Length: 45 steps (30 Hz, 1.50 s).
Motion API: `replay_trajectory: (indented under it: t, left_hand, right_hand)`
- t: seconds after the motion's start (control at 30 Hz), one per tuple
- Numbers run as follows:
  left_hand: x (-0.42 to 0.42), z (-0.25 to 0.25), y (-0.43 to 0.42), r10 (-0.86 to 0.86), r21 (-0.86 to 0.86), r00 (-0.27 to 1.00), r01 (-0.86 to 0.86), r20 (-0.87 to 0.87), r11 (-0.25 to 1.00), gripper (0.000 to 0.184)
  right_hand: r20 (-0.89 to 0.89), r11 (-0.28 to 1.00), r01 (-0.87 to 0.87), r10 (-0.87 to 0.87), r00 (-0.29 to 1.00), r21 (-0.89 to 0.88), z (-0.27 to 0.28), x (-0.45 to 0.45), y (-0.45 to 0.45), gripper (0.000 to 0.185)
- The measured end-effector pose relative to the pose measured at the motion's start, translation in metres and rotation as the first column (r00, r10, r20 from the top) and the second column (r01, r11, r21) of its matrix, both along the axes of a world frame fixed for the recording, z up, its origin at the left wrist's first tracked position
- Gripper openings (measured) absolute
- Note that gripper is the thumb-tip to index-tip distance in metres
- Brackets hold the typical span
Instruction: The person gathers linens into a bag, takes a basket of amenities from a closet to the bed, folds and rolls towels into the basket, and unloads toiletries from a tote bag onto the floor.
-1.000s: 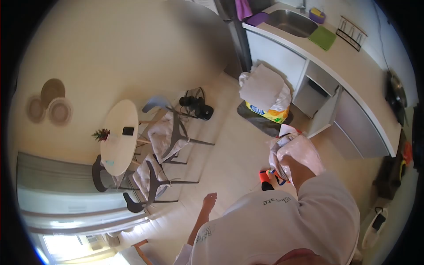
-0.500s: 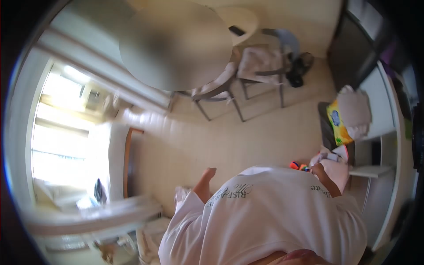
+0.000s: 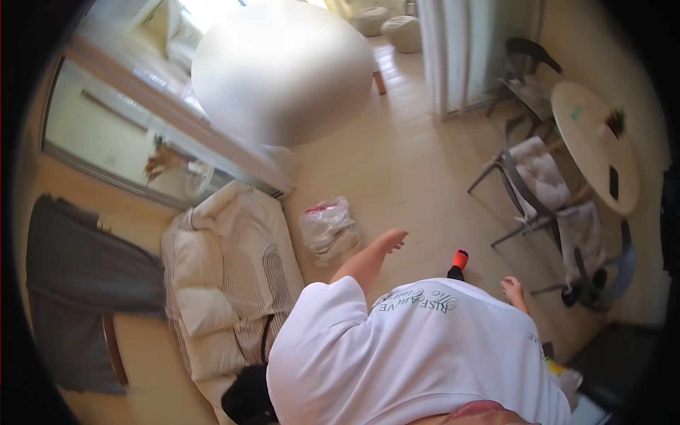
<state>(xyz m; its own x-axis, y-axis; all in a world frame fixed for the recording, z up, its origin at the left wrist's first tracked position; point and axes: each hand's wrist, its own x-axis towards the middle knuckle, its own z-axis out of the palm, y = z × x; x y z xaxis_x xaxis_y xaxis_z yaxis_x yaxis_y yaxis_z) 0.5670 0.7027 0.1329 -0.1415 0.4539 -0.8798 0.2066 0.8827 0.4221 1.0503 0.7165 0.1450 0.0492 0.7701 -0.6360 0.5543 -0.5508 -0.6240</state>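
My left hand [image 3: 393, 241] hangs out ahead of my body over the floor, its fingers slightly apart and nothing in them. A clear plastic bag [image 3: 329, 230] with pale contents and a red patch lies on the floor to its left, not touching it. On the other side, my right hand [image 3: 512, 287] is raised beside my white shirt [image 3: 425, 340]. Its fingers are loosely bent, and no held thing shows. Between the hands, a foot in an orange-red sock [image 3: 459, 261] points forward on the floor.
A beige sofa [image 3: 241, 234] with cushions stands at left, beside a dark grey cloth [image 3: 92, 283]. Grey chairs [image 3: 531, 170] surround an oval table [image 3: 588, 134] at right, bearing a dark flat object [image 3: 613, 183]. Two poufs [image 3: 404, 34] sit at the back. A blurred oval covers the top middle.
My view has swung left, bringing the sofa and plastic bag into full view, while the table and chairs shifted right. My left hand reaches farther forward; a foot now shows ahead.
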Motion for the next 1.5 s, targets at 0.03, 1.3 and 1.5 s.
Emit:
replay_trajectory:
  t: [0.03, 1.3, 1.5]
  left_hand:
    - [0.004, 0.005, 0.017, 0.024, 0.032, 0.999, -0.023, -0.025, 0.999, 0.048]
    - [-0.474, 0.04, 0.473, 0.559, 0.152, 0.699, -0.556, -0.446, 0.817, 0.039]
    - [-0.502, 0.003, 0.576, 0.471, 0.223, 0.779, -0.415, -0.414, 0.882, 0.041]
  right_hand:
    - [-0.02, 1.0, -0.028, 0.028, 0.999, 0.008, -0.001, -0.008, 0.026, 0.035]
    - [0.169, 0.342, -0.916, 0.91, 0.378, 0.208, -0.025, -0.606, 0.798, 0.034]
    - [0.097, 0.385, -0.92, 0.916, 0.39, 0.072, -0.056, -0.7, 0.91, 0.038]
